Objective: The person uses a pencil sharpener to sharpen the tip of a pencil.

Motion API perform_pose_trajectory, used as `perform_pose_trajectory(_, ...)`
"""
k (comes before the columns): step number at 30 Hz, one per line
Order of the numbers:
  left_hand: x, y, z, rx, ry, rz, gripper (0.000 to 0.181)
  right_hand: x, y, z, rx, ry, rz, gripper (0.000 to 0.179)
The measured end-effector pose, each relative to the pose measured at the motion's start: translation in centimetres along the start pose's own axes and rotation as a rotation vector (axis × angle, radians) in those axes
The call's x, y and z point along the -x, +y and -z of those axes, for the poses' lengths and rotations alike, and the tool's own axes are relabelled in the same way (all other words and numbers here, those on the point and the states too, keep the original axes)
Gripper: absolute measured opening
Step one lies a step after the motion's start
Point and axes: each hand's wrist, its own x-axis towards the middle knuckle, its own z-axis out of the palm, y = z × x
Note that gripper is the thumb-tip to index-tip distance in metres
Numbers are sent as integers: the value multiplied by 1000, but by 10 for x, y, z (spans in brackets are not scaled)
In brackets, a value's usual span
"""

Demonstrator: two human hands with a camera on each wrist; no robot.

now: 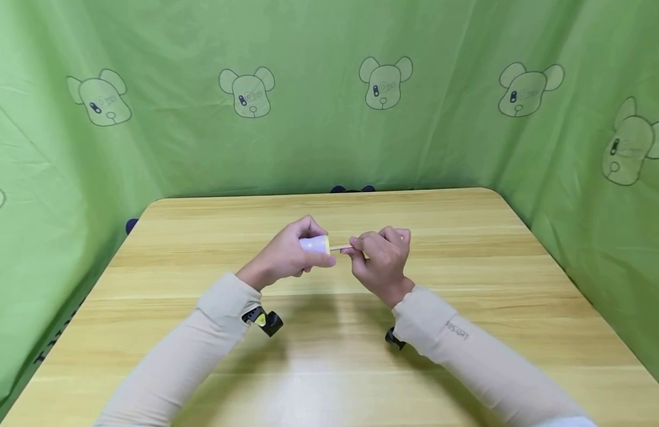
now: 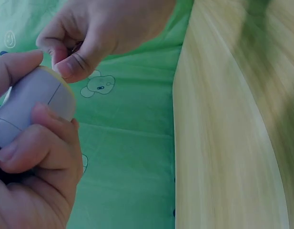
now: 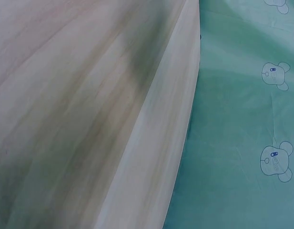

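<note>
Above the middle of the table, my left hand [image 1: 292, 252] grips a small lavender cylinder with a yellow rim [image 1: 314, 244], its rimmed end facing right. A thin pale stick [image 1: 340, 247] runs from that end to my right hand [image 1: 381, 258], which pinches it between thumb and fingers. In the left wrist view the cylinder [image 2: 39, 98] shows thin seam lines and a dark part low down, partly covered by the fingers. How far the stick reaches into the cylinder is hidden. The right wrist view shows neither the cylinder nor the stick.
Both hands are over a wooden table [image 1: 201, 231] with rounded far corners. Green curtains [image 1: 318, 148] printed with bear heads hang behind it and along both sides. Black wrist cameras [image 1: 273, 324] sit below the sleeves.
</note>
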Motion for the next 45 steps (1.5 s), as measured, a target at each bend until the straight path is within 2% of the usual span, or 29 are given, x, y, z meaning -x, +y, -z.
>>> perform_pose_trajectory(8, 1, -2, -1, -181, 66, -96, 43, -7, -4, 6, 65, -167, -92, 53)
perform_pose_trajectory(12, 0, -2, -1, -254, 91, -119, 44, -13, -4, 11, 53, -323, -149, 51)
perform_pose_trajectory(14, -1, -3, -1, -289, 99, -129, 44, -18, -5, 14, 31, -429, -210, 43)
perform_pose_trajectory(18, -3, -6, -2, -375, 118, -165, 44, -32, -9, 21, -1, -707, -414, 30)
perform_pose_trajectory(23, -2, -15, -6, -506, 154, -259, 42, -54, -9, 22, -11, -1091, -678, 32)
perform_pose_trajectory(25, -1, -17, -9, -561, 172, -315, 41, -60, -6, 21, -23, -1203, -748, 32)
perform_pose_trajectory(27, -1, -18, -10, -590, 181, -347, 41, -63, -4, 21, -29, -1258, -782, 32)
perform_pose_trajectory(29, -1, -18, -9, -589, 187, -355, 41, -64, -4, 21, -28, -1252, -794, 30)
perform_pose_trajectory(33, -1, -15, -2, -482, 175, -240, 44, -55, -7, 19, -27, -1085, -705, 23)
perform_pose_trajectory(37, -1, -10, 6, -373, 163, -129, 47, -41, -7, 17, -78, -857, -507, 19)
perform_pose_trajectory(40, -1, -5, 10, -319, 143, -93, 49, -30, -2, 15, -59, -673, -342, 26)
perform_pose_trajectory(45, -1, 2, 12, -227, 95, -35, 52, -14, 6, 11, -6, -408, -139, 28)
